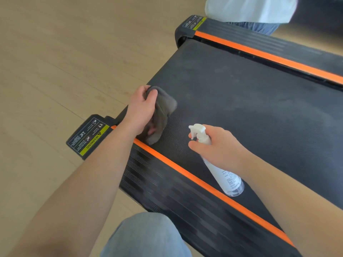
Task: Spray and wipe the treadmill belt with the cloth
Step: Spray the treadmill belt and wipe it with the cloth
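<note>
While both hands are occupied: treadmill belt (259, 108), rear end, cleaning apparently under way.
Left hand (143, 106) grips a bunched grey cloth (163, 112) on the belt beside the orange strip (185, 171). Right hand (217, 145) holds the spray bottle (222, 173), nozzle toward the cloth. Risks: spray hitting cloth or strip instead of belt; the bunched cloth probably wipes narrowly and leaves streaks.

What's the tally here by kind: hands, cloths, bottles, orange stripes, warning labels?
Hands: 2, left hand, right hand
Cloth: 1
Bottle: 1
Orange stripes: 2, near stripe, far stripe
Warning labels: 2, near label, far label
Total: 8
</note>
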